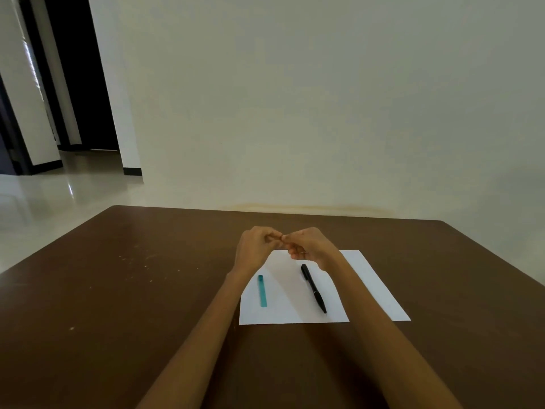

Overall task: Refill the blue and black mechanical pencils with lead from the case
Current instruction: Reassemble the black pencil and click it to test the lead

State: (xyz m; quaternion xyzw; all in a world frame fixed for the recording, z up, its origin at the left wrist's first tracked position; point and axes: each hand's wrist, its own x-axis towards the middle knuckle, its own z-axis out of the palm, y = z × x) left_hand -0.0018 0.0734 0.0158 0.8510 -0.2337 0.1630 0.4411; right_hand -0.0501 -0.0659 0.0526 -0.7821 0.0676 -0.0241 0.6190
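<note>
On brown table (118, 290), white paper (371, 290).

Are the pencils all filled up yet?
Not yet. Nothing looks finished. The left hand and right hand meet above the paper, fingers curled, but what they hold is hidden. The black pencil and the teal lead case lie untouched on it.

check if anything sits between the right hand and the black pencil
Nothing visible does. The black pencil lies bare on the paper, just below the right hand, which is raised and meets the left hand.
</note>
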